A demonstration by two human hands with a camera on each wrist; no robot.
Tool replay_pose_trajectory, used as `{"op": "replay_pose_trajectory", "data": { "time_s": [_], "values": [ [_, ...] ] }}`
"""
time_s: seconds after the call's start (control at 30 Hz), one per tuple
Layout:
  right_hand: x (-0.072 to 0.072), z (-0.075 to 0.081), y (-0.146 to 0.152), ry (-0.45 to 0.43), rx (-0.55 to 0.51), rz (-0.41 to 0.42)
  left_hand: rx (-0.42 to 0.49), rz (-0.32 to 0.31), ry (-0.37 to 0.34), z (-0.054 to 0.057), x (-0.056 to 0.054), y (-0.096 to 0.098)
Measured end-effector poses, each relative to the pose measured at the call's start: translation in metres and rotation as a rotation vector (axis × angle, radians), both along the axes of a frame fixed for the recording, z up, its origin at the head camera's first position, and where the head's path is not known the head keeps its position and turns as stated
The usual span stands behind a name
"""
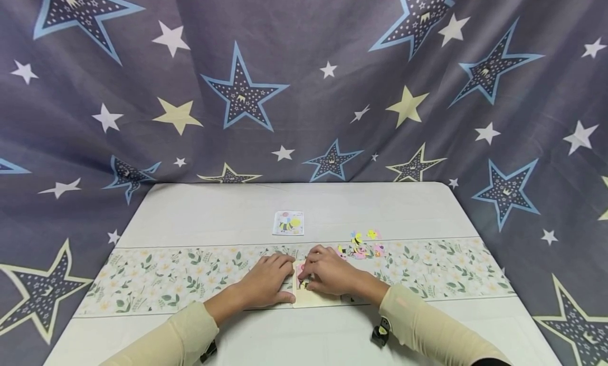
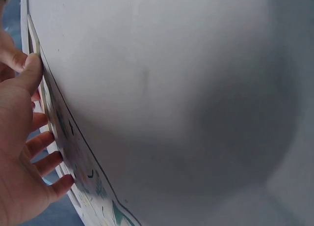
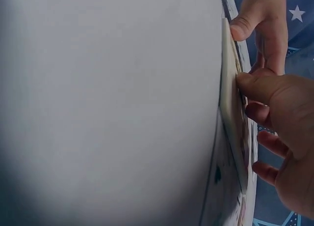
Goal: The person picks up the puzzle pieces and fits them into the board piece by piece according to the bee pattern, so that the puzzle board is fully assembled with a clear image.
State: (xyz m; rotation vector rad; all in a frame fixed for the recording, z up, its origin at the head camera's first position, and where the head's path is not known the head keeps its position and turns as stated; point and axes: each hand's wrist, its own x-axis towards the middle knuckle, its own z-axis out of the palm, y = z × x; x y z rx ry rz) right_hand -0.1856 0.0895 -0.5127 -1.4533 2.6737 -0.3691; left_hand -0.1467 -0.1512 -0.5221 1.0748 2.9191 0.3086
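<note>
A pale wooden puzzle board (image 1: 317,300) lies flat on the table, with pink and bee-printed pieces (image 1: 303,284) on it. My left hand (image 1: 266,282) rests at the board's left side. Its thumb touches the board's edge, and in the left wrist view the fingers (image 2: 41,146) are spread on the floral strip. Over the middle of the board, my right hand (image 1: 330,272) holds a small puzzle piece between thumb and fingers; the hand mostly covers that piece. In the right wrist view the right thumb (image 3: 252,84) is down at the board's surface.
Several loose colourful puzzle pieces (image 1: 359,251) lie just beyond my right hand. A square picture card (image 1: 288,223) with a bee print sits farther back. A floral strip (image 1: 166,279) crosses the white table (image 1: 214,213); a star-patterned curtain (image 1: 294,65) hangs behind.
</note>
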Motion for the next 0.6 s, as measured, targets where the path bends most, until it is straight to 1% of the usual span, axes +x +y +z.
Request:
{"op": "replay_pose_trajectory", "data": {
  "time_s": [0.2,0.3,0.43,0.6],
  "values": [
    [0.000,0.001,0.002,0.024,0.028,0.034,-0.001,0.001,-0.005,0.001,0.000,0.000],
    [0.001,0.003,0.002,0.012,0.037,0.046,-0.002,0.003,-0.011,0.002,0.000,-0.001],
    [0.000,0.004,0.004,-0.018,0.019,0.036,-0.009,0.008,-0.026,0.002,0.000,0.000],
    [-0.009,0.005,0.013,-0.008,-0.033,0.014,-0.020,0.011,-0.032,0.001,0.000,0.001]
  ]
}}
